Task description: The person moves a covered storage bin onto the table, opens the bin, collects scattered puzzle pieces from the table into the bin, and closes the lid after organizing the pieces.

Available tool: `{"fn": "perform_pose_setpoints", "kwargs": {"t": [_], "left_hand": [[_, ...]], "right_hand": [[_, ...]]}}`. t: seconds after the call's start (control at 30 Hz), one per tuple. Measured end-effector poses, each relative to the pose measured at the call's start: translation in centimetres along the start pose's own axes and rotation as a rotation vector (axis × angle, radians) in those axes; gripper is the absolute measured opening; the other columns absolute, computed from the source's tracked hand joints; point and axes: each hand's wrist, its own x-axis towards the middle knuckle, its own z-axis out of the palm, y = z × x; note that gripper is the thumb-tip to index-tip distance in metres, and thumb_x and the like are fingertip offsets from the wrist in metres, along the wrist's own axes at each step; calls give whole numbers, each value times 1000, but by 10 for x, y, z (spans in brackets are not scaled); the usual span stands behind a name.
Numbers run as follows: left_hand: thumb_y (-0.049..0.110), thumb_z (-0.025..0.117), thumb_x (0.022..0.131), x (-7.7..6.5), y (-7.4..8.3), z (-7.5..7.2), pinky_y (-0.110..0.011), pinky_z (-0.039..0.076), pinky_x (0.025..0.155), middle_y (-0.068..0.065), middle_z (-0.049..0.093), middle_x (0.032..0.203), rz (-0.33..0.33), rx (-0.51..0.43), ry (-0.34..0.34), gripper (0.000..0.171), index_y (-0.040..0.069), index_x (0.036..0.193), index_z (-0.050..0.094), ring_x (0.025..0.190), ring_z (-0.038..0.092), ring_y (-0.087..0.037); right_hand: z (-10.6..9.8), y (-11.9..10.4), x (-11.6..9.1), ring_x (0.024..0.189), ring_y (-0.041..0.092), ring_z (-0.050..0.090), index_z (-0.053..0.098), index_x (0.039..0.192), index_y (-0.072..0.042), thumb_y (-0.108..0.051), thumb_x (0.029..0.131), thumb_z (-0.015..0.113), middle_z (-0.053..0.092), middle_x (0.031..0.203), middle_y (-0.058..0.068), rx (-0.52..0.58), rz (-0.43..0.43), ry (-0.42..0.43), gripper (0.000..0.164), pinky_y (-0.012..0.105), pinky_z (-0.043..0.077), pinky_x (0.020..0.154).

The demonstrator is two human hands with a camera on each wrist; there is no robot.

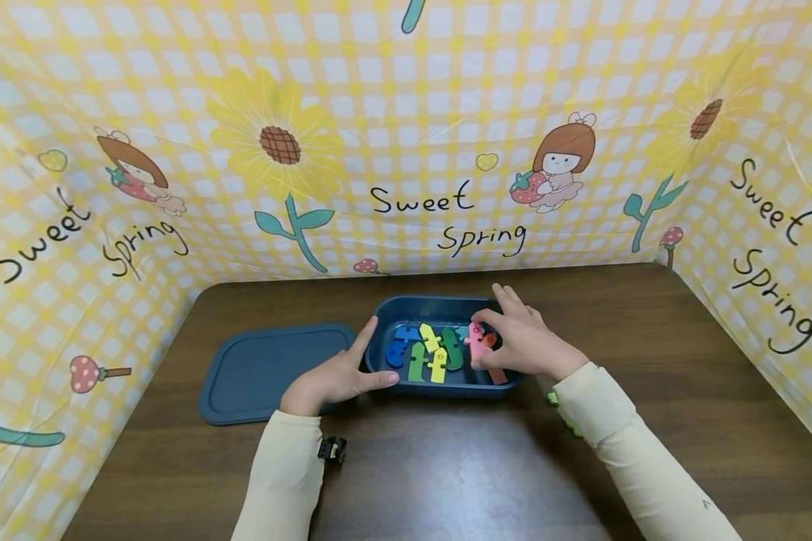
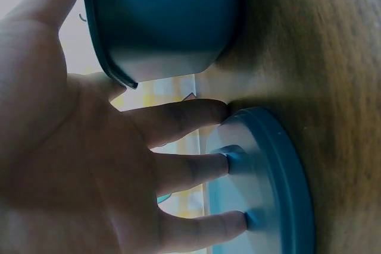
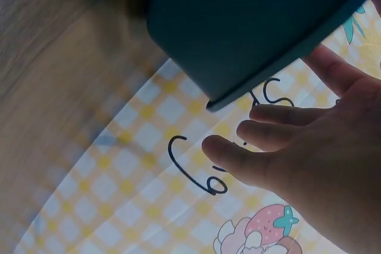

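Observation:
A dark blue rectangular box (image 1: 440,390) holds several colourful puzzle-like pieces, among them a yellow piece (image 1: 438,364), a dark green piece (image 1: 452,349) and a blue piece (image 1: 396,353). My right hand (image 1: 524,338) reaches over the box's right end and pinches a pink piece (image 1: 476,340) between thumb and index finger. Its other fingers spread out past the rim. At the left end, my left hand (image 1: 334,376) rests its thumb on the front rim, with the index finger straight along the side. In the left wrist view, its other fingers extend straight to the lid (image 2: 268,165).
The blue lid (image 1: 277,368) lies flat on the brown table (image 1: 446,466), left of the box. Bright green pieces (image 1: 571,426) lie by my right sleeve, partly hidden by it. A yellow checked cloth (image 1: 406,135) walls the table at the back and sides.

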Motion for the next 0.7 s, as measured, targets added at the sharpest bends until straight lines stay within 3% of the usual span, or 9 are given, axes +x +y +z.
{"fn": "perform_pose_setpoints", "kwargs": {"t": [0.53,0.7], "left_hand": [[61,66,91,-1,3,-1,-69,24,109,-33,19,160,5,-8,0,106,32,163,-6,146,14,-54],[64,66,90,0,1,0,-68,25,110,-32,20,160,-4,-1,5,107,34,163,-6,146,15,-52]], "right_hand": [[5,-7,7,151,43,3,61,137,-11,-44,81,84,8,165,26,-3,20,-16,69,71,14,112],[9,-8,11,151,43,1,54,144,-6,-47,81,84,7,165,27,-16,32,-12,80,71,13,112]]}}
